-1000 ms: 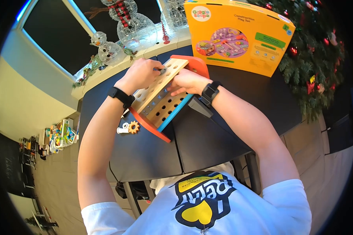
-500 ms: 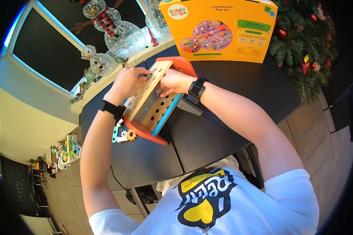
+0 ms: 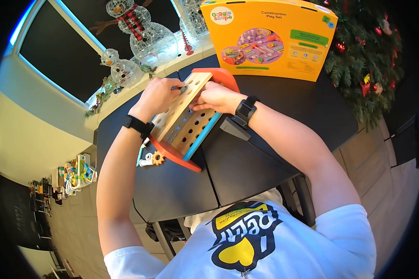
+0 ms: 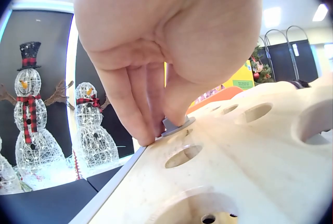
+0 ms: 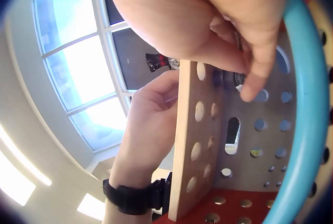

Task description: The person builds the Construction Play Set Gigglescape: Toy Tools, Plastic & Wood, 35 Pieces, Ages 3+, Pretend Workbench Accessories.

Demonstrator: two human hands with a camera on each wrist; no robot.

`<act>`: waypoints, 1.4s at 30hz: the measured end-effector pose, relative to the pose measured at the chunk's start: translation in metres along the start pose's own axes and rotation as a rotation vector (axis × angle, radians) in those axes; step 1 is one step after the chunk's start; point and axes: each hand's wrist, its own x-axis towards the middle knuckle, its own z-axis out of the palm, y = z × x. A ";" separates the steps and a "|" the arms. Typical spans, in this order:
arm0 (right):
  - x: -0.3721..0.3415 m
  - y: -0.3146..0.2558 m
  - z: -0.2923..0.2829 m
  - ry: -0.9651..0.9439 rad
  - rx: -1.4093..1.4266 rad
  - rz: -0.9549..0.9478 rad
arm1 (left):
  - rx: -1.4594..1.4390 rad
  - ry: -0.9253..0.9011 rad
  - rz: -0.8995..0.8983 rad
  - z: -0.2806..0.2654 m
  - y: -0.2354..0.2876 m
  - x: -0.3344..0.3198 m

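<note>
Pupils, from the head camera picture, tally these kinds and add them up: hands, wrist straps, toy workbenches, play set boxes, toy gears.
Left hand, right hand: 2
Left wrist strap, right wrist strap: 2
Toy workbench: 1
Play set box: 1
Toy gear: 1
Total: 7

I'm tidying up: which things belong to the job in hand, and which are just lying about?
In use:
grey piece, pinched by left hand
toy bench, right hand reaching in

Apparently lying about:
gear and white pieces, perhaps spares
yellow box
snowmen
Christmas tree
</note>
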 end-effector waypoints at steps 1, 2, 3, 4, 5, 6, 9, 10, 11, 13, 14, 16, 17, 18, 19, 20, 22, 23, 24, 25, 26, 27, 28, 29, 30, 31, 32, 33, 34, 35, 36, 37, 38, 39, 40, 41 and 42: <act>0.000 -0.001 0.002 0.006 -0.008 -0.005 | -0.001 -0.016 -0.016 -0.001 0.001 0.000; -0.001 -0.001 0.003 0.014 -0.013 -0.011 | -0.002 -0.034 -0.030 -0.002 0.002 0.000; -0.001 -0.001 0.004 0.022 -0.017 -0.017 | -0.002 -0.029 -0.030 -0.002 0.002 0.000; -0.001 -0.001 0.004 0.019 -0.033 -0.003 | -0.001 -0.024 -0.028 -0.001 0.002 0.000; 0.000 -0.002 0.004 0.016 -0.048 0.010 | 0.000 -0.019 -0.025 -0.001 0.002 0.000; 0.000 -0.003 0.004 0.012 -0.064 0.023 | -0.003 -0.013 -0.015 0.000 0.001 0.001; -0.001 -0.003 0.006 0.041 -0.063 0.052 | -0.005 -0.006 0.000 0.002 -0.001 0.001; 0.003 -0.002 0.003 0.003 -0.109 0.095 | 0.002 -0.012 -0.003 0.000 0.001 0.001; 0.011 0.000 -0.002 -0.036 -0.154 0.137 | 0.010 -0.017 -0.007 -0.001 0.002 0.001; 0.018 0.003 -0.005 -0.085 -0.212 0.193 | 0.024 -0.015 -0.007 0.000 0.002 0.000; 0.020 0.003 -0.005 -0.092 -0.228 0.206 | 0.031 -0.012 -0.005 0.000 0.003 0.000; 0.023 0.005 -0.006 -0.077 -0.208 0.192 | 0.017 -0.022 -0.021 -0.001 0.004 -0.001; 0.023 0.008 -0.006 -0.056 -0.174 0.168 | 0.007 -0.025 -0.031 -0.001 0.003 -0.001; 0.024 0.011 -0.007 -0.037 -0.141 0.143 | 0.011 -0.019 -0.015 -0.001 0.003 -0.001; 0.020 0.007 -0.005 -0.015 -0.123 0.127 | 0.015 -0.014 -0.002 -0.001 0.002 -0.001; 0.016 0.004 -0.003 0.007 -0.103 0.112 | 0.018 -0.010 0.011 0.000 0.001 -0.002; 0.010 0.002 -0.001 0.034 -0.091 0.082 | 0.015 -0.004 0.012 0.003 -0.001 -0.001; 0.008 0.002 -0.001 0.039 -0.099 0.067 | 0.015 -0.001 0.013 0.003 -0.002 -0.001; 0.008 0.002 0.000 0.045 -0.106 0.051 | 0.019 -0.001 0.009 0.004 -0.003 -0.001; 0.007 0.001 0.001 0.036 -0.123 0.069 | 0.022 -0.001 0.008 0.004 -0.003 -0.001; 0.007 0.000 0.001 0.028 -0.140 0.086 | 0.025 -0.001 0.008 0.004 -0.003 -0.001; 0.006 -0.001 0.001 0.022 -0.157 0.103 | 0.031 0.000 0.007 0.004 -0.002 -0.001; 0.007 -0.002 0.001 -0.006 -0.207 0.146 | 0.035 0.000 0.007 0.004 0.000 -0.001; 0.009 -0.003 0.001 -0.034 -0.256 0.189 | 0.040 -0.001 0.006 0.003 0.001 -0.001; 0.010 -0.004 0.002 -0.064 -0.304 0.232 | 0.035 -0.007 -0.004 0.004 0.002 -0.001; 0.012 -0.003 0.002 -0.074 -0.308 0.240 | 0.031 -0.013 -0.014 0.003 0.002 -0.001; 0.013 -0.003 0.001 -0.085 -0.312 0.248 | 0.028 -0.018 -0.024 0.003 0.002 -0.002; 0.015 -0.002 0.001 -0.094 -0.317 0.255 | 0.024 -0.017 -0.020 0.002 0.002 -0.002; 0.018 0.001 -0.001 -0.073 -0.282 0.238 | 0.020 -0.016 -0.015 0.002 0.002 -0.002; 0.020 0.003 -0.002 -0.050 -0.248 0.222 | 0.015 -0.015 -0.010 0.002 0.002 -0.002; 0.023 0.006 -0.004 -0.029 -0.214 0.206 | 0.014 -0.010 -0.002 0.002 0.002 -0.001; 0.020 0.005 -0.004 -0.007 -0.191 0.162 | 0.012 -0.006 0.004 0.002 0.001 -0.001; 0.017 0.006 -0.004 0.014 -0.168 0.119 | 0.009 -0.002 0.008 0.003 0.000 -0.002; 0.015 0.006 -0.003 0.033 -0.146 0.076 | 0.013 0.002 0.011 0.004 -0.001 -0.002; 0.012 0.004 -0.001 0.042 -0.134 0.063 | 0.017 0.007 0.015 0.004 -0.002 -0.002; 0.008 0.002 0.001 0.052 -0.120 0.049 | 0.021 0.010 0.021 0.005 -0.003 -0.002; 0.006 0.001 0.002 0.063 -0.107 0.033 | 0.019 0.009 0.018 0.006 -0.003 -0.002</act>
